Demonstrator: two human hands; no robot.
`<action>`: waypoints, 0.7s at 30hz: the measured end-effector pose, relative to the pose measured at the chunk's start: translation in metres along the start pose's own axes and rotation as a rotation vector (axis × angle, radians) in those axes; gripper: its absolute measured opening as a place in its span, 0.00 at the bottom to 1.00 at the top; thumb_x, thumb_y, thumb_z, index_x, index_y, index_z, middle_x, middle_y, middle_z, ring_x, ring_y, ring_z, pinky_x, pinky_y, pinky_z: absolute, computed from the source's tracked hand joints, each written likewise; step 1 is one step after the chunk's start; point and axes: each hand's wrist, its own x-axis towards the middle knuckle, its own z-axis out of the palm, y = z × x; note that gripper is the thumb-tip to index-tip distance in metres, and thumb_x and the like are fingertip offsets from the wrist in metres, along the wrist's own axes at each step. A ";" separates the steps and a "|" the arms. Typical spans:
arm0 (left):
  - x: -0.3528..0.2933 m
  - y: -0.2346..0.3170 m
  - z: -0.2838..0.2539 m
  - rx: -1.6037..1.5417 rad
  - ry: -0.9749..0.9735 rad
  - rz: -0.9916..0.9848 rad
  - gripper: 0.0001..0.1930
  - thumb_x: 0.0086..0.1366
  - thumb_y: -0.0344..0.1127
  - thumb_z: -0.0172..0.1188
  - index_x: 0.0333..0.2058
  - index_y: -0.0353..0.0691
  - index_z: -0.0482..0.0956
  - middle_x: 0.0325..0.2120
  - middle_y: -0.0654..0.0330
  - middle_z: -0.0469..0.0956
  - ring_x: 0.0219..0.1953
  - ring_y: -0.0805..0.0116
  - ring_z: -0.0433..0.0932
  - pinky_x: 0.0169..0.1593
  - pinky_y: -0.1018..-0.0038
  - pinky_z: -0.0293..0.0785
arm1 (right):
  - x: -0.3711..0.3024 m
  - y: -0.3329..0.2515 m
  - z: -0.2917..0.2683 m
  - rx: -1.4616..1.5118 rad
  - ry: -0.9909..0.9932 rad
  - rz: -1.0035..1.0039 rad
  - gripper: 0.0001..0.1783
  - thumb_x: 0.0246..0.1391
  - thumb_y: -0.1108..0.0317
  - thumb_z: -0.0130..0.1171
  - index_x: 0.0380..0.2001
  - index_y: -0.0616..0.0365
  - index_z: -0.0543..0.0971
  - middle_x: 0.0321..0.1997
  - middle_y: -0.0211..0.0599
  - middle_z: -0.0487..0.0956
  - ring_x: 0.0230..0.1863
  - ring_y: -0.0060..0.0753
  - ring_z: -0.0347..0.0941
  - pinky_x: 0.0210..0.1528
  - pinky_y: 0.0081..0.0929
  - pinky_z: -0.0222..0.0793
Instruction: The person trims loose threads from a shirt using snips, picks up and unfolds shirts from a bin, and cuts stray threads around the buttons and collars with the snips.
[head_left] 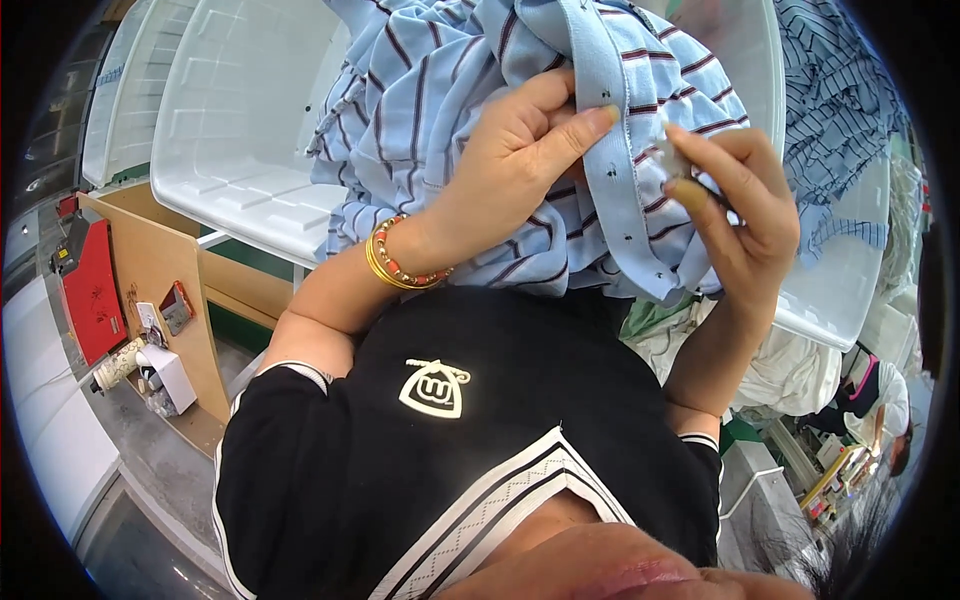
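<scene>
A light blue shirt (420, 110) with dark stripes lies bunched up in front of me. My left hand (510, 150) is closed on its plain blue placket (605, 165), thumb on top and fingers folded beneath. Small dark marks, perhaps buttonholes or thread ends, run along that strip. Just right of the placket, my right hand (745, 200) pinches a small tool (672, 158) between thumb and forefinger. Its silvery end shows at the fingertips and a dark part lies toward the palm. The shape suggests thread snips, but most of it is covered by the fingers.
White plastic bins (240, 110) stand behind and beside the shirt. The right one holds dark blue striped cloth (835, 100). A wooden box (160, 290) and a red case (90, 290) are at left. White cloth (790, 370) hangs at lower right, with another person (885, 410) beyond.
</scene>
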 end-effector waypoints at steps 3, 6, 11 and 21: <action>-0.002 -0.001 0.000 0.020 0.026 0.011 0.14 0.71 0.34 0.50 0.50 0.34 0.72 0.36 0.66 0.78 0.35 0.84 0.75 0.37 0.85 0.72 | 0.011 0.012 0.010 -0.061 0.032 -0.084 0.23 0.38 0.75 0.70 0.43 0.55 0.83 0.28 0.29 0.71 0.24 0.21 0.66 0.24 0.18 0.60; -0.003 -0.005 -0.005 0.113 0.023 0.022 0.13 0.71 0.34 0.52 0.49 0.34 0.73 0.32 0.70 0.76 0.30 0.88 0.70 0.32 0.88 0.66 | 0.013 0.018 0.019 -0.084 0.066 -0.107 0.23 0.38 0.72 0.71 0.43 0.51 0.84 0.27 0.28 0.71 0.23 0.19 0.67 0.23 0.19 0.61; -0.001 -0.008 -0.003 0.190 0.033 0.073 0.11 0.70 0.33 0.53 0.47 0.35 0.75 0.27 0.73 0.72 0.25 0.90 0.62 0.27 0.88 0.57 | 0.012 0.024 0.023 -0.141 0.090 -0.082 0.21 0.40 0.69 0.70 0.42 0.46 0.84 0.27 0.25 0.72 0.20 0.19 0.67 0.21 0.20 0.62; -0.003 -0.006 -0.002 0.187 0.050 0.070 0.11 0.70 0.33 0.53 0.47 0.34 0.75 0.26 0.74 0.72 0.24 0.90 0.60 0.26 0.87 0.55 | 0.015 0.021 0.021 -0.173 0.100 -0.156 0.18 0.41 0.70 0.69 0.40 0.49 0.85 0.26 0.25 0.72 0.20 0.18 0.68 0.21 0.20 0.62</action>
